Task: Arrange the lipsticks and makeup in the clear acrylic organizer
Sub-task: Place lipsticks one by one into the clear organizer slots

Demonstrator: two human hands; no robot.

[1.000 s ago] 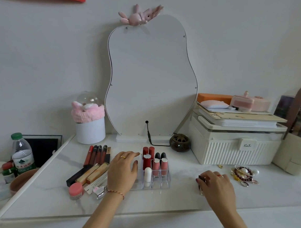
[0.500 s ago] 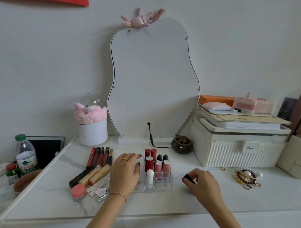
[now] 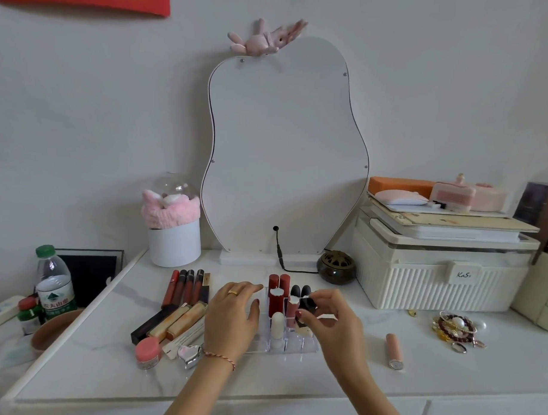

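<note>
The clear acrylic organizer (image 3: 290, 346) sits mid-table holding several upright lipsticks, red ones (image 3: 276, 295) at the back and a white tube (image 3: 277, 326) in front. My right hand (image 3: 332, 326) hovers over the organizer's right side, fingertips pinched on a black lipstick (image 3: 307, 303). My left hand (image 3: 233, 317) rests flat against the organizer's left wall, fingers apart, holding nothing. A pink lipstick (image 3: 395, 350) lies alone on the table to the right. Lip glosses (image 3: 185, 286) and gold-and-black tubes (image 3: 171, 322) lie to the left.
A pink jar (image 3: 148, 351) and silver heart compact (image 3: 189, 354) lie front left. Behind stand a pear-shaped mirror (image 3: 283, 151), a white pot (image 3: 174, 245) and a dark round burner (image 3: 336, 266). A white storage box (image 3: 436, 273) and bracelets (image 3: 455, 326) are right; a water bottle (image 3: 53, 286) left.
My right hand carried the black lipstick from the right side of the table leftward to above the organizer. The pink lipstick it covered now lies exposed. My left hand stayed put.
</note>
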